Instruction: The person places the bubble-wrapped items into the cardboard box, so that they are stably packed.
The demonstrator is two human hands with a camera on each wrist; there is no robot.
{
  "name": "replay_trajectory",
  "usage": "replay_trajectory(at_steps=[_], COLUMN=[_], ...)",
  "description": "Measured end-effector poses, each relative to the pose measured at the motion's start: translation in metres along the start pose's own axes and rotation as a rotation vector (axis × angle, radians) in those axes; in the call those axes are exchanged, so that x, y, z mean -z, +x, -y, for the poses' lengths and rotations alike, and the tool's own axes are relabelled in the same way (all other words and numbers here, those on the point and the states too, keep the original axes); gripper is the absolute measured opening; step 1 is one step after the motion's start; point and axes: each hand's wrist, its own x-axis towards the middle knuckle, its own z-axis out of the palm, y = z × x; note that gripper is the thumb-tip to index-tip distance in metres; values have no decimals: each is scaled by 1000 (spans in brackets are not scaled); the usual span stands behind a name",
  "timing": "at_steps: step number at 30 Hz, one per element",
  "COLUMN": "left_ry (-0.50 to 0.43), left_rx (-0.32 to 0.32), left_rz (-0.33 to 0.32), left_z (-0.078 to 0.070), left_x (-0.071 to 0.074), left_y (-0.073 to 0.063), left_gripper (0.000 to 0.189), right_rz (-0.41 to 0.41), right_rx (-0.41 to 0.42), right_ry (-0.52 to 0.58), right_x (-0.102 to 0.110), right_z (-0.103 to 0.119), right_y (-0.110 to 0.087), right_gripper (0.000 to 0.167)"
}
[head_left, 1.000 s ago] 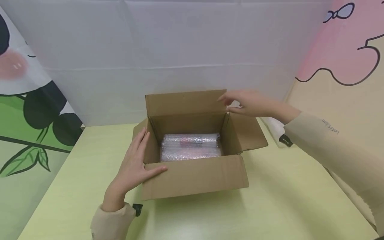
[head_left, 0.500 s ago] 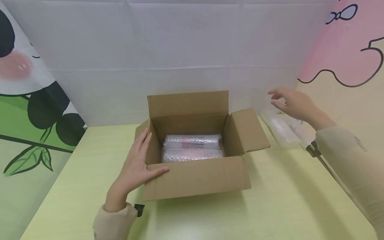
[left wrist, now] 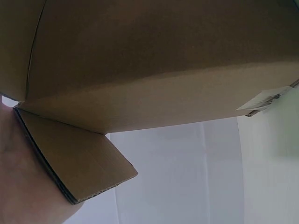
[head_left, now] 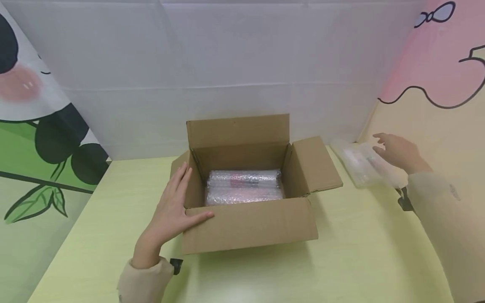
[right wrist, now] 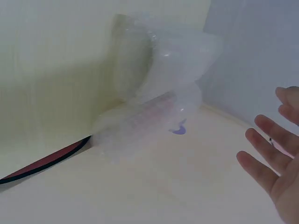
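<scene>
An open cardboard box [head_left: 250,225] stands on the table, its flaps spread outward. Inside lie several bubble-wrapped packages [head_left: 244,193], one showing a red and dark patch through the wrap. My left hand [head_left: 168,212] rests at the box's near left corner, fingers straight along the left side and thumb laid across the front flap. In the left wrist view, part of this hand [left wrist: 28,182] shows beside a flap [left wrist: 77,156]. Off to the right, my right hand [head_left: 399,151] hovers with fingers spread, holding nothing. Close to it are bubble-wrapped items [right wrist: 159,84], blurred, at the table's right edge.
A pale cloth wall [head_left: 235,54] rises right behind the box. Cartoon-printed sheets flank the yellow-green table [head_left: 113,202] on the left and right [head_left: 428,63]. A strip of tape [left wrist: 266,100] sticks to the outside of the box.
My right hand has moved rightward, away from the box's back right corner to beyond the wrapped items. The right flap has tilted up slightly. My left hand stays at the box.
</scene>
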Motion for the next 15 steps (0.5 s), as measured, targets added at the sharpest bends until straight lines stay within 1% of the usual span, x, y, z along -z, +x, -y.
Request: replay_trajectory(at_steps=[6,12,15], left_ry=[2,8,12], left_rx=[-3,-2,-6], left_rz=[1,-2,-4], left_z=[0,-1,-1], left_x=[1,2,2], left_y=[-1,-1,-2], left_gripper=[117,116,116], right_rz=[74,137,147], right_rx=[-64,-114,-133], right_ry=[27,67,84], right_x=[-22,-39,-50], right_z=[-30,-47,-52], right_y=[-6,-16,-20], right_gripper=[49,59,63])
